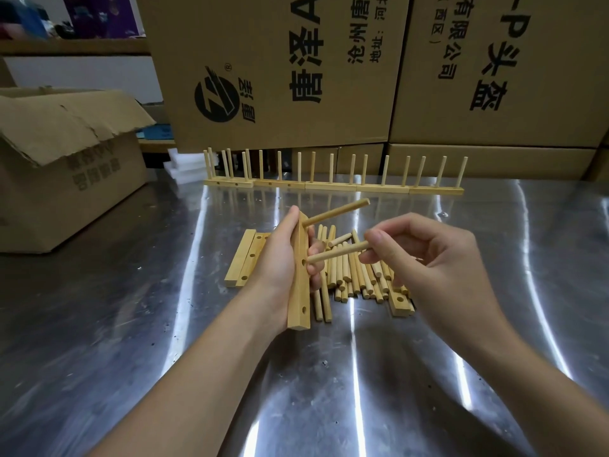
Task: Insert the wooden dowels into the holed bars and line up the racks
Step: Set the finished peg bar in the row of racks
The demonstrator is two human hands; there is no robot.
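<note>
My left hand (280,255) grips a holed wooden bar (299,291), held nearly upright above the metal table. One dowel (336,212) sticks out of the bar's upper hole, pointing right. My right hand (428,255) pinches a second dowel (336,252), whose left tip sits at the bar's middle hole. Below them lies a pile of loose dowels (356,278). Spare holed bars (245,255) lie left of the pile, another bar (400,301) to its right. Several finished racks (333,186) stand in a row at the back.
An open cardboard box (66,166) stands at the left on the steel table (329,390). Large printed cartons (362,67) wall off the back, just behind the racks. White foam pieces (184,166) lie near the row's left end.
</note>
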